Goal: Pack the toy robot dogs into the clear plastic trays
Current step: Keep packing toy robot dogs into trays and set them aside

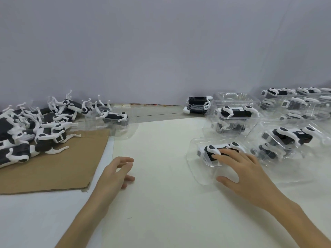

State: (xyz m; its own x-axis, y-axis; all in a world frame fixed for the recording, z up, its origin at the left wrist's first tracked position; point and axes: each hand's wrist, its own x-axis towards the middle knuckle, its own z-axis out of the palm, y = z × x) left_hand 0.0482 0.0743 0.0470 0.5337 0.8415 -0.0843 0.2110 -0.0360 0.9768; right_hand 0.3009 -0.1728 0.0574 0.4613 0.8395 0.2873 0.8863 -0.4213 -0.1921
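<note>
Here, right of centre in the lower frame, a person's right hand point(245, 169) lies with its fingers spread and nearly straight over a black-and-white toy robot dog point(217, 149). The dog is bedded, apparently on its side, in a clear plastic tray point(194, 158). The thumb rests by the tray's near edge, and the hand presses rather than grasps.

The left hand point(116, 173), lower centre-left, hangs just over the white table point(161, 185) with its fingers loosely curled and nothing in it. At far left a heap of unpacked dogs point(41, 129) sprawls across a brown cardboard sheet point(59, 169), thin white legs sticking out at all angles. Another dog in its own tray point(114, 119) stands just past the sheet's far corner. Along the right edge, stacked filled trays point(232, 115) run toward the upper right against the grey wall point(161, 51).

The dog looks light and rigid, with a hard moulded body and glossy shells likely to slip under bare fingertips. Its slim legs appear to be the weak part, apt to snag or bend if forced into the tray's hollow. The block-like black torso, between the white shoulder and hip caps, seems the safest place to take hold.

The tray looks thin, springy and slick. It would probably buckle under a hard squeeze and skate on the smooth tabletop, so steadying it by the rim while seating the dog seems wise.
</note>
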